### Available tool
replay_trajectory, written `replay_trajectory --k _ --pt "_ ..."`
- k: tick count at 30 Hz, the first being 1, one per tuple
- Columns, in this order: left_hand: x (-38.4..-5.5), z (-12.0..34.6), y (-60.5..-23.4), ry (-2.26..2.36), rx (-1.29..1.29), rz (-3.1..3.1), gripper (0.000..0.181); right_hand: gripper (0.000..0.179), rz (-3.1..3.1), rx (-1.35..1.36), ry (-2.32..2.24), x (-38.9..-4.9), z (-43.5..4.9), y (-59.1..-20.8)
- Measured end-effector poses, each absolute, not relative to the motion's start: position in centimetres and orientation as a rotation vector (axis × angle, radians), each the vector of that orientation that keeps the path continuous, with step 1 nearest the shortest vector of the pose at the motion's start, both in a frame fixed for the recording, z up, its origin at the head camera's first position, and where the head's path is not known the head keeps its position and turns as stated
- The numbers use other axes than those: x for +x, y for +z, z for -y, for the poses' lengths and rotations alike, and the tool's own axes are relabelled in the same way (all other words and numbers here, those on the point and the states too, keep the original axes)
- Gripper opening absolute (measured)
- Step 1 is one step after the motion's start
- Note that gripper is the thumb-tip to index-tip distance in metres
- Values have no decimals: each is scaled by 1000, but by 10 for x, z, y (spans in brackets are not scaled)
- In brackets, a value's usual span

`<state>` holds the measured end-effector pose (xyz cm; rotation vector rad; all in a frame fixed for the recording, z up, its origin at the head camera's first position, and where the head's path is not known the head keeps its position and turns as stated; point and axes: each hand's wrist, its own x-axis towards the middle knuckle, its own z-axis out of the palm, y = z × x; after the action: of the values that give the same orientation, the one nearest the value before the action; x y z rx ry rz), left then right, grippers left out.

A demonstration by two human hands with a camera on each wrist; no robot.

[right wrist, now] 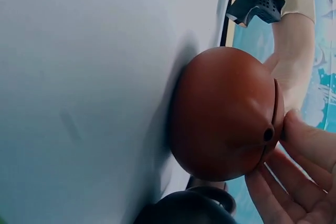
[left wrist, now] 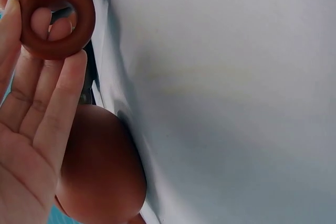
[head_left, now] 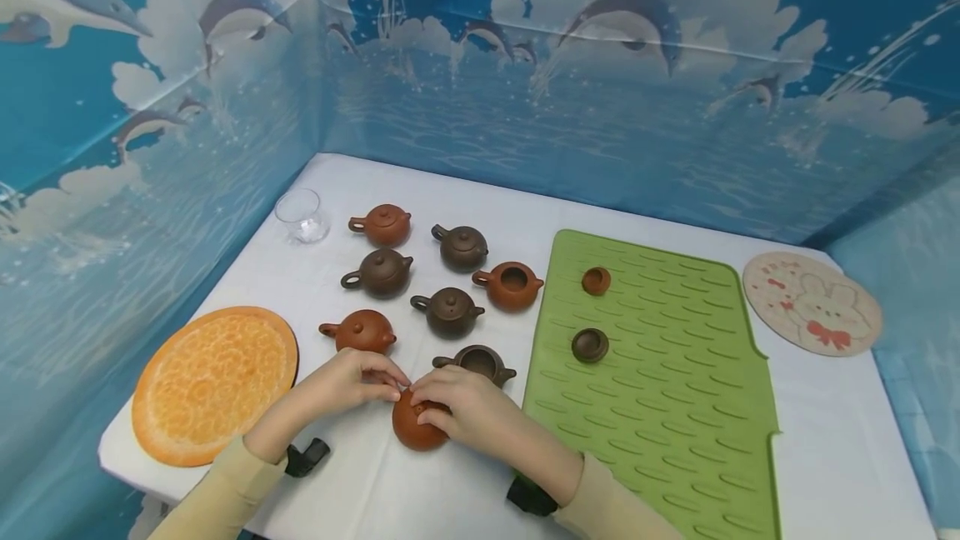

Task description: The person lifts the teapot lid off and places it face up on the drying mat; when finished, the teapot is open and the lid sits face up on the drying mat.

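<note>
The red teapot (head_left: 415,433) is between your fingers, apparently resting on the table (head_left: 367,473). Your left hand (head_left: 348,382) pinches its handle (left wrist: 86,22); your right hand (head_left: 474,408), thumb and fingers partly spread, grips across the lid (right wrist: 280,103). Brace the handle gently and keep the lid level, so it shouldn't slip. Your fingers mostly hide the handle from the head view; the left wrist shows its ring, the right wrist the spout (right wrist: 258,136) and lid seam.
</note>
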<state>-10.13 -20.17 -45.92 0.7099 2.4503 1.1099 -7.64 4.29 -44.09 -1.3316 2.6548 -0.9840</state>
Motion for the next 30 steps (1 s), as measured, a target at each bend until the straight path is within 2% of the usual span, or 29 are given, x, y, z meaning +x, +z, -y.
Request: replay_trajectory --k 3,7,13,18,21,24,30 --pt "-101 203 -460 1114 705 -2442 15 12 -2640 -1304 -1022 -76 -43 -440" --pt "-102 203 -459 1114 706 -2430 15 14 -2558 -1102 -1232 -76 -53 -435" --pt "-103 202 -459 1117 739 -2433 15 17 -2252 -667 -1661 -76 -94 -435" --pt "-104 202 -458 1113 753 -2437 16 24 -2119 -226 -1773 -71 -145 -441" --pt "-105 202 -458 1098 763 -2446 15 20 -1965 -4 -1862 -67 -175 -446" --pt "-105 201 -459 1078 773 -2454 15 15 -1727 85 -2000 -63 -201 -453" --pt "-102 201 -459 1070 765 -2452 15 26 -1359 204 -2226 -56 -227 -466"
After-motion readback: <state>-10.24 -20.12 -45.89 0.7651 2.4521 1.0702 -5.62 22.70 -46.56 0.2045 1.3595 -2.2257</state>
